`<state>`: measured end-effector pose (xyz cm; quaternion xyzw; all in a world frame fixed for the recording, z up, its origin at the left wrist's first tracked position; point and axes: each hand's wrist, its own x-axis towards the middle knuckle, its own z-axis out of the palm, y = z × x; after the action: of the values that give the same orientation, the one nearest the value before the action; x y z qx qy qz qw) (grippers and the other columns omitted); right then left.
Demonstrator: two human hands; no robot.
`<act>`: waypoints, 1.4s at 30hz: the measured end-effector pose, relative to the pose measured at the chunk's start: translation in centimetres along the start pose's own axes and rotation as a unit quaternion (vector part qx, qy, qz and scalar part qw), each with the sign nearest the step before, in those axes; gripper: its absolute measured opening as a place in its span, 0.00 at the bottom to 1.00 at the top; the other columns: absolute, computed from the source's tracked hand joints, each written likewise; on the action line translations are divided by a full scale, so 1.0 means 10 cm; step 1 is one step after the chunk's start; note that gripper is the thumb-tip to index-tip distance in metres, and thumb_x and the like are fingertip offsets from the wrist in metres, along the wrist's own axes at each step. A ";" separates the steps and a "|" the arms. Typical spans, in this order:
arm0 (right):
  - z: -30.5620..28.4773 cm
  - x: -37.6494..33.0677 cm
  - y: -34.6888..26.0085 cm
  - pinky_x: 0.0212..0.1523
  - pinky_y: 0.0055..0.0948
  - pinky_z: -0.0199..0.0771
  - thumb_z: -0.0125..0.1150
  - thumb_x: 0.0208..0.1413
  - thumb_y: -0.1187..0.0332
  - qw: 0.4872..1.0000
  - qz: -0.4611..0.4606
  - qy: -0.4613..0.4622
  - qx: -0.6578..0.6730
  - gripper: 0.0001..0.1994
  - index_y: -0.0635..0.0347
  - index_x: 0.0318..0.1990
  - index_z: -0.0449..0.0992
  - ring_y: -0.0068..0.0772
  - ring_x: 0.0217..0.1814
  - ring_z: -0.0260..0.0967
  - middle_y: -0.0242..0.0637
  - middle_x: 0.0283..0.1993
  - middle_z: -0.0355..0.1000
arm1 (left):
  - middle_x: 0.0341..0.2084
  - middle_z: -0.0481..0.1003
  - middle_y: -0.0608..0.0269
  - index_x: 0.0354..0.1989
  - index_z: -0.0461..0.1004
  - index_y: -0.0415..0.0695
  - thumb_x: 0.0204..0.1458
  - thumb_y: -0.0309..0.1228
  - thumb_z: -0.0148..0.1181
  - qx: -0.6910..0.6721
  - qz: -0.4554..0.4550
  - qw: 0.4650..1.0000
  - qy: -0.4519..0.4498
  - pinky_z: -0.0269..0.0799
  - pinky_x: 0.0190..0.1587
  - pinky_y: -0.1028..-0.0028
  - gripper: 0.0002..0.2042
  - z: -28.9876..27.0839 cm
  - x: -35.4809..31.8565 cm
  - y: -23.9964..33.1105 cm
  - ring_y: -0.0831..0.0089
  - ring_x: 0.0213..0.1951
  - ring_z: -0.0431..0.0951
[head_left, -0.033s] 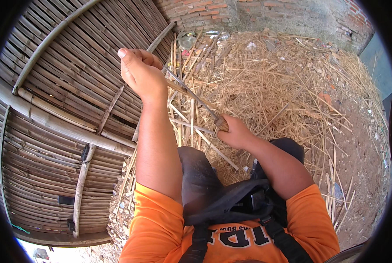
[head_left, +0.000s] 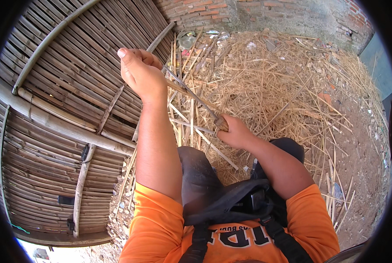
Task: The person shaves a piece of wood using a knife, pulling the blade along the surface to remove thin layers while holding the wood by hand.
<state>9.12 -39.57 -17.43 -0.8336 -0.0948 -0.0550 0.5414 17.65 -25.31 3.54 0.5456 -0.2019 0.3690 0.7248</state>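
Observation:
My right hand [head_left: 237, 133] is closed round the wooden handle [head_left: 222, 124] of a long knife. Its narrow, dark metal blade [head_left: 188, 90] slants up and to the left, its far end reaching my left hand [head_left: 141, 73]. That hand is raised with curled fingers and the thumb pointing up; what lies inside its grip is hidden. A pale bamboo strip [head_left: 177, 87] runs close along the blade, with one end going behind my left hand. Whether the blade touches the strip I cannot tell.
A slatted bamboo panel [head_left: 68, 74] with poles across it fills the left side. Straw and bamboo shavings [head_left: 266, 83] cover the ground ahead, with loose strips [head_left: 192, 118] among them. A brick wall [head_left: 288, 19] stands at the back, bare soil [head_left: 362, 153] at right.

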 end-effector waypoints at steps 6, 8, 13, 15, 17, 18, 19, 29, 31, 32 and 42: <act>-0.02 0.01 -0.04 0.35 0.39 0.70 0.61 0.46 0.68 1.000 0.019 -0.019 -0.003 0.18 0.67 0.44 0.70 0.43 0.31 0.71 0.47 0.29 0.71 | 0.13 0.57 0.66 0.23 0.58 0.45 0.66 0.52 0.37 -0.001 0.016 1.000 -0.009 0.52 0.17 0.76 0.25 -0.06 0.03 -0.05 0.77 0.15 0.57; -0.03 0.01 -0.05 0.40 0.44 0.73 0.60 0.45 0.65 0.999 0.032 -0.033 -0.016 0.24 0.70 0.49 0.70 0.55 0.39 0.75 0.56 0.36 0.75 | 0.13 0.59 0.66 0.23 0.59 0.45 0.66 0.55 0.37 -0.002 0.021 1.000 -0.015 0.53 0.16 0.77 0.27 -0.09 0.05 -0.08 0.77 0.15 0.59; -0.02 0.01 0.01 0.41 0.44 0.74 0.61 0.45 0.65 0.999 0.018 -0.028 -0.029 0.25 0.71 0.51 0.70 0.55 0.39 0.75 0.57 0.36 0.75 | 0.13 0.57 0.67 0.23 0.58 0.46 0.66 0.54 0.37 -0.010 0.018 1.000 -0.019 0.53 0.16 0.77 0.26 -0.08 0.03 -0.07 0.78 0.15 0.59; -0.02 0.02 0.03 0.41 0.44 0.74 0.61 0.45 0.64 0.999 0.019 -0.028 -0.028 0.26 0.71 0.52 0.69 0.55 0.39 0.75 0.58 0.36 0.75 | 0.13 0.57 0.67 0.23 0.58 0.46 0.66 0.55 0.38 -0.011 0.020 1.000 -0.019 0.52 0.16 0.77 0.26 -0.07 0.03 -0.07 0.78 0.15 0.59; -0.01 0.01 0.04 0.41 0.44 0.74 0.61 0.45 0.64 0.999 0.019 -0.025 -0.024 0.28 0.71 0.54 0.69 0.55 0.39 0.75 0.58 0.36 0.75 | 0.13 0.57 0.67 0.23 0.58 0.46 0.66 0.55 0.38 -0.009 0.023 1.000 -0.018 0.52 0.16 0.78 0.26 -0.06 0.03 -0.07 0.78 0.15 0.58; -0.01 0.01 0.03 0.42 0.43 0.74 0.61 0.45 0.64 0.999 0.023 -0.027 -0.024 0.28 0.72 0.55 0.68 0.55 0.40 0.75 0.58 0.36 0.75 | 0.13 0.57 0.67 0.23 0.58 0.46 0.66 0.55 0.38 -0.007 0.024 1.000 -0.016 0.52 0.16 0.78 0.26 -0.05 0.02 -0.07 0.78 0.15 0.58; -0.01 0.01 0.02 0.42 0.43 0.74 0.61 0.45 0.64 0.999 0.028 -0.029 -0.024 0.29 0.72 0.55 0.68 0.55 0.40 0.75 0.59 0.37 0.75 | 0.13 0.57 0.67 0.23 0.58 0.46 0.66 0.55 0.38 -0.004 0.025 1.000 -0.014 0.52 0.16 0.78 0.26 -0.05 0.02 -0.07 0.78 0.14 0.58; 0.04 0.01 0.08 0.33 0.38 0.71 0.62 0.48 0.67 0.999 0.017 -0.014 -0.030 0.26 0.71 0.54 0.68 0.41 0.30 0.72 0.48 0.28 0.72 | 0.14 0.55 0.67 0.24 0.55 0.46 0.67 0.45 0.35 0.017 0.013 1.000 -0.017 0.50 0.20 0.74 0.21 -0.03 -0.04 0.01 0.76 0.17 0.55; 0.01 0.00 0.03 0.34 0.38 0.71 0.62 0.47 0.67 0.999 0.017 -0.026 -0.032 0.27 0.72 0.55 0.67 0.42 0.31 0.73 0.49 0.29 0.73 | 0.14 0.55 0.67 0.24 0.55 0.46 0.67 0.45 0.35 0.024 0.011 1.000 -0.009 0.51 0.20 0.75 0.21 -0.03 -0.05 0.02 0.77 0.16 0.55; 0.00 0.00 0.01 0.35 0.38 0.71 0.62 0.47 0.67 0.999 0.017 -0.032 -0.033 0.28 0.72 0.56 0.66 0.42 0.31 0.73 0.49 0.30 0.73 | 0.14 0.55 0.67 0.24 0.55 0.45 0.67 0.45 0.34 0.023 0.012 1.000 -0.011 0.51 0.20 0.75 0.21 -0.03 -0.05 0.02 0.76 0.16 0.55; -0.01 -0.02 0.03 0.36 0.39 0.72 0.61 0.47 0.66 0.999 0.008 -0.030 -0.020 0.30 0.73 0.57 0.65 0.44 0.31 0.74 0.50 0.29 0.74 | 0.12 0.56 0.68 0.21 0.56 0.47 0.66 0.53 0.39 0.015 0.036 0.999 -0.011 0.52 0.16 0.77 0.26 -0.03 -0.03 -0.04 0.78 0.14 0.58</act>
<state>9.05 -39.80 -17.74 -0.8465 -0.1034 -0.0276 0.5216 17.71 -25.15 2.92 0.5530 -0.2232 0.3919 0.7006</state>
